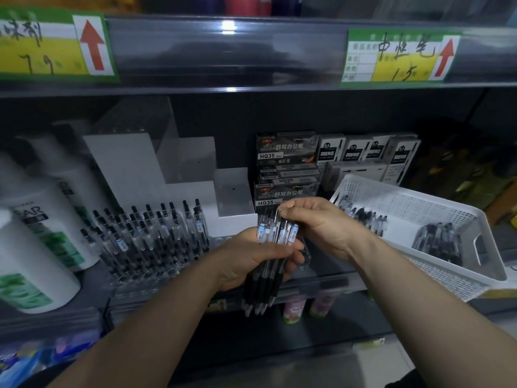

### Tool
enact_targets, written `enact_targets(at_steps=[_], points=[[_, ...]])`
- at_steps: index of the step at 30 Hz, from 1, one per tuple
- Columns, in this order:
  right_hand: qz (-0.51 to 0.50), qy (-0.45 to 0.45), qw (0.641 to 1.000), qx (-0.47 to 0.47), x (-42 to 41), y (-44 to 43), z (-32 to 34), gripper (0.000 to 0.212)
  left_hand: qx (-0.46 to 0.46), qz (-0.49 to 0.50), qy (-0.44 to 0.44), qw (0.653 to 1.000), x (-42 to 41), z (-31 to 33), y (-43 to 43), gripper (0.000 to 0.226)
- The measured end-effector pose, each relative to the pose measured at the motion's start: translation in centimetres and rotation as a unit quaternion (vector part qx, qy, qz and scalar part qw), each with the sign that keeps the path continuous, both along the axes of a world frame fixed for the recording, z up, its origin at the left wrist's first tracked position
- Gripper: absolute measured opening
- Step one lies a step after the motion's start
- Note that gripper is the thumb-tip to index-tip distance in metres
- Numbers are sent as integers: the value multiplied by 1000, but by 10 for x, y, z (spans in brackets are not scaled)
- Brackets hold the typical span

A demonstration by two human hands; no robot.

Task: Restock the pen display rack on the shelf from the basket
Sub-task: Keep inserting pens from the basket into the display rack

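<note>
My left hand (251, 259) grips a bunch of clear pens with black grips (264, 278), tips pointing down, in front of the shelf edge. My right hand (321, 222) pinches the top end of one pen in that bunch. To the left stands the clear pen display rack (173, 264), its left part filled with several upright pens (151, 233); its right end lies behind my hands. The white perforated basket (414, 208) sits tilted on the shelf at the right, with more pens (436, 242) lying inside.
White bottles with green labels (36, 242) stand at the left. Stepped clear acrylic risers (190, 169) rise behind the rack. Stacked black pen boxes (286, 169) and white boxes (363, 152) fill the back. The upper shelf edge carries price tags (397, 57).
</note>
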State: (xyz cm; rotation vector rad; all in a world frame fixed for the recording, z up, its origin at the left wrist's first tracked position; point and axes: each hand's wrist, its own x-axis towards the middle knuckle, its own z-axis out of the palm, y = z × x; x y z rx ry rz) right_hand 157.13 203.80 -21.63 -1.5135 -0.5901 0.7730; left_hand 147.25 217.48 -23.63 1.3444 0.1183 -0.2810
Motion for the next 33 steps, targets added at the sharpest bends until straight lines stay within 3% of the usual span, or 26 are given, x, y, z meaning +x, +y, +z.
enact_targets(at_steps=[4,9,15,20,23,30,33], points=[[-89,32,994,49,3,4,1,13,19,-9,8,1000,-1,-2,0,25],[-231,65,961,137,16,-4,11,14,47,-13,28,998,-4,-6,-2,49],[-316,6,932,179,22,-13,15,10,55,81,12,995,2,-10,11,19],[-213,-7,971,110,4,-15,10,20,24,157,-5,987,10,-5,15,14],[-124,-60,990,-2,-5,-14,3,24,-12,208,-6,978,15,-3,13,30],[16,-122,984,-127,-13,-11,-4,28,-35,242,-15,970,19,-1,9,27],[26,-139,979,-147,-9,-13,-1,19,14,220,-24,975,19,-1,7,18]])
